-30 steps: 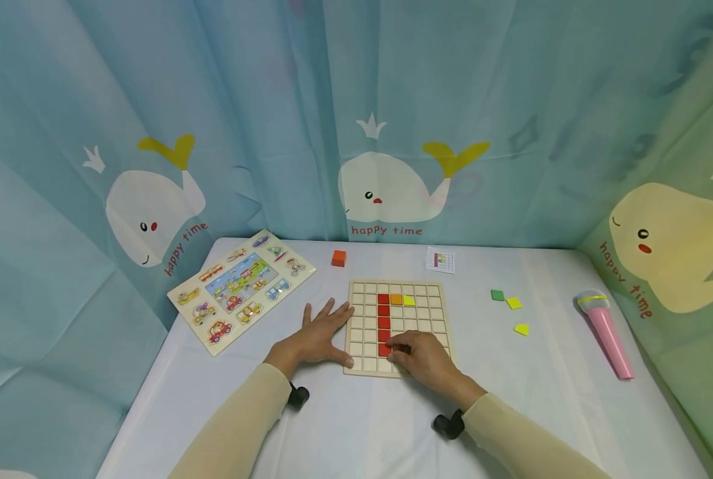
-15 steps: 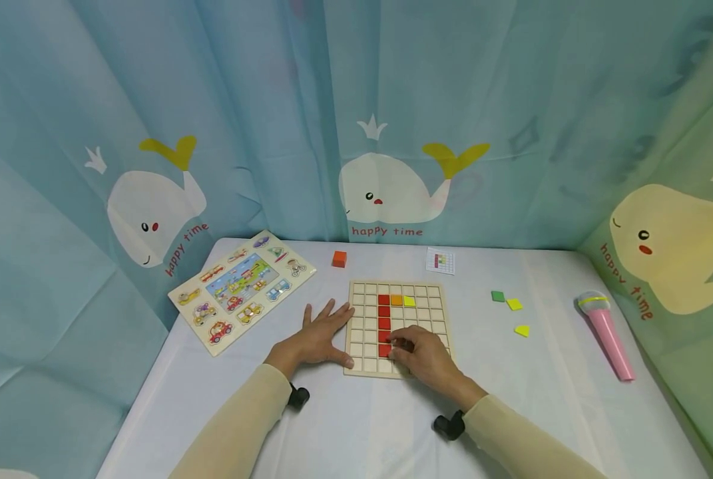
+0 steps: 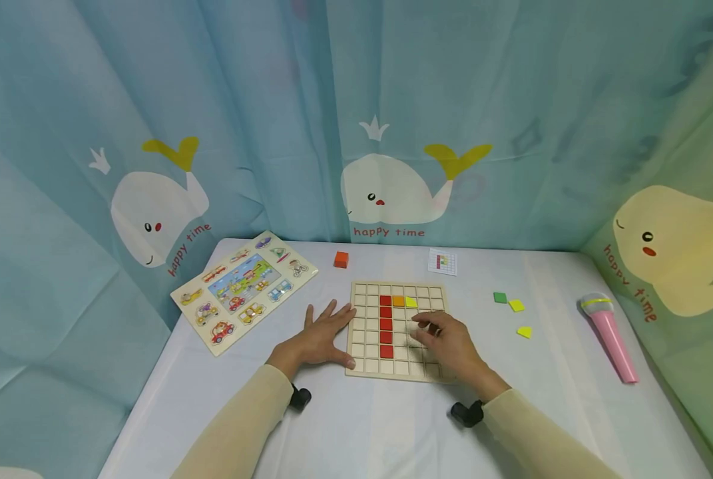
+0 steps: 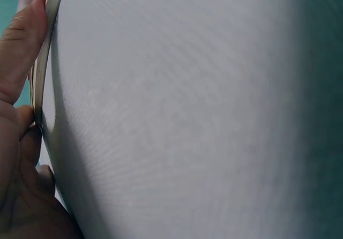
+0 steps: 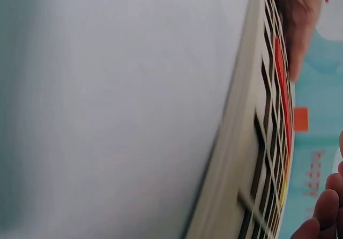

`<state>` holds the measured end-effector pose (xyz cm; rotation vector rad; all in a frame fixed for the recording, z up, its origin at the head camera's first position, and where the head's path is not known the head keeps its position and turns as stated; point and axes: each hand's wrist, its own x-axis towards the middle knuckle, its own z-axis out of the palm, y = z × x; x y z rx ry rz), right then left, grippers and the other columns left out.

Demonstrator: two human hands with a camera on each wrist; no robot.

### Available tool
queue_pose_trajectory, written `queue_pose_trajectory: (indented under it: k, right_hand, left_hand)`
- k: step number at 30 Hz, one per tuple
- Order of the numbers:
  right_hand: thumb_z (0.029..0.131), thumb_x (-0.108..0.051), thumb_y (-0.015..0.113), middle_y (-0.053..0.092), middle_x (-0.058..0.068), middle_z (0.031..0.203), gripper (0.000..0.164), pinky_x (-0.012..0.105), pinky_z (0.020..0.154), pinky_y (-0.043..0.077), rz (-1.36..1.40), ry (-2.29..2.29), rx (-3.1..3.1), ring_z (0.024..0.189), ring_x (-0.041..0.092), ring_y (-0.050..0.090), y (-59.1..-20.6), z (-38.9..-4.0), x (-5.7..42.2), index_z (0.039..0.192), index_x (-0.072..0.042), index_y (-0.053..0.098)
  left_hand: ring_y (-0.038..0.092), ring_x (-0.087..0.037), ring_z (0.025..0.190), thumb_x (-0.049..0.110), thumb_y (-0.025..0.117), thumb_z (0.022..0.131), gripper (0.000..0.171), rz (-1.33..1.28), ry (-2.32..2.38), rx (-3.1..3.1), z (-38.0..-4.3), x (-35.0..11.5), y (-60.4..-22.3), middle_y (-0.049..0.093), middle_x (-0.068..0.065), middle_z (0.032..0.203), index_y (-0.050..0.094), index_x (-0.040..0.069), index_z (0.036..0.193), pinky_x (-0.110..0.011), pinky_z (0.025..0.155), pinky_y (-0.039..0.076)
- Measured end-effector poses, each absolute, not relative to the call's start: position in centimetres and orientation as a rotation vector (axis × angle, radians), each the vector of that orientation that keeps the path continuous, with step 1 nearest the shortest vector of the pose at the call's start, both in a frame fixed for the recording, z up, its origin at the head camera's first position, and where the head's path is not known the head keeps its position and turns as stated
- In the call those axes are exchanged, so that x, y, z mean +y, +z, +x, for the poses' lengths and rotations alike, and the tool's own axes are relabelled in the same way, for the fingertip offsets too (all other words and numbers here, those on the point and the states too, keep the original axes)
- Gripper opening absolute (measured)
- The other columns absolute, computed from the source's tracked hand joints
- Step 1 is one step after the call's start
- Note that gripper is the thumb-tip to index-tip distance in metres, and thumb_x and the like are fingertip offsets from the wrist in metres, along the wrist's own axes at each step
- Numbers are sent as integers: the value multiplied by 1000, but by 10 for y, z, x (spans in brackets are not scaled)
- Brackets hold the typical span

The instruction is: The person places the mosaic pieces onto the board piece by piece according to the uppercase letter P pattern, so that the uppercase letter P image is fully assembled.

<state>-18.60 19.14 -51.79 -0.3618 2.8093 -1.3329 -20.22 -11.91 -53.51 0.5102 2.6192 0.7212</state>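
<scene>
A wooden grid board (image 3: 371, 366) lies on the white table. Red square tiles (image 3: 386, 324) stand in one column of its cells. An orange tile (image 3: 399, 301) and a yellow tile (image 3: 411, 302) continue the top of that column to the right. My left hand (image 3: 314, 340) rests at the board's left edge, its fingers spread and thumb on the near corner. In the left wrist view the left hand (image 4: 21, 51) touches the board's rim (image 4: 42, 73). Over the board's right half hovers my right hand (image 3: 450, 344), fingers loosely bent, nothing visible between them.
A green tile (image 3: 500, 297) and two yellow pieces (image 3: 516, 305) lie right of the board. Beyond them is a pink toy microphone (image 3: 612, 342). A pattern card (image 3: 443, 262) and an orange-red block (image 3: 341, 259) lie behind the board. A vehicle puzzle (image 3: 245, 289) lies left.
My right hand has left the lowest red tile and moved right and slightly up, uncovering the whole red column. The left hand stays at the board's edge.
</scene>
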Motion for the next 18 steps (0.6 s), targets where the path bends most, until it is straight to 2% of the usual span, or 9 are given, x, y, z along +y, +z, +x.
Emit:
queue_pose_trajectory:
  k: [10,18]
  right_hand:
    - [99,-15,74,70,14,117,35,23,80,53,-251,-1305,2869,101,23,61,-510,-200,233,132,-3,70]
    - [100,-16,74,70,20,122,38,18,80,48,-238,-1273,2985,106,27,62,-504,-216,273,135,-4,69]
  left_hand:
    - [-4,-23,166,57,90,75,119,494,719,2617,-202,-119,-536,16,7,178,25,25,170,-61,130,-17]
    - [-3,-23,166,59,89,76,119,495,705,2623,-202,-119,-536,16,7,178,25,25,170,-61,131,-15]
